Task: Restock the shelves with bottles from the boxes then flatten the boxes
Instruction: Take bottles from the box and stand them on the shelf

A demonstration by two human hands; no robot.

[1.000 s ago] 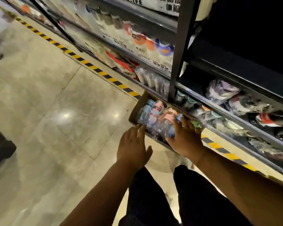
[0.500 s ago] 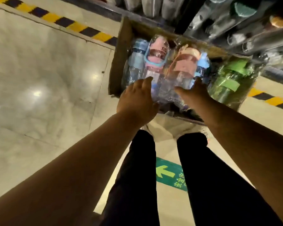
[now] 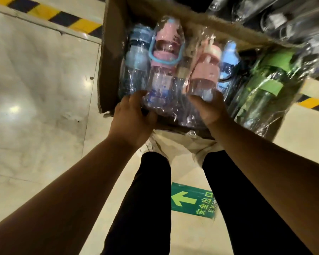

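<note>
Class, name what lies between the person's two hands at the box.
In the head view, the wrapped clear body of the pink-lidded bottle with the blue loop lies between the left hand and right hand, inside the cardboard box.

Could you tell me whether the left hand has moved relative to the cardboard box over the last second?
Yes. The left hand has reached forward past the near edge of the box onto the blue-looped bottle.

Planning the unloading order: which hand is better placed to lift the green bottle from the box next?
Right, probably. The right hand grips the pink-capped bottle, nearer the green bottle on the far right; the left hand holds the blue-looped bottle farther off. Both are occupied.
</note>
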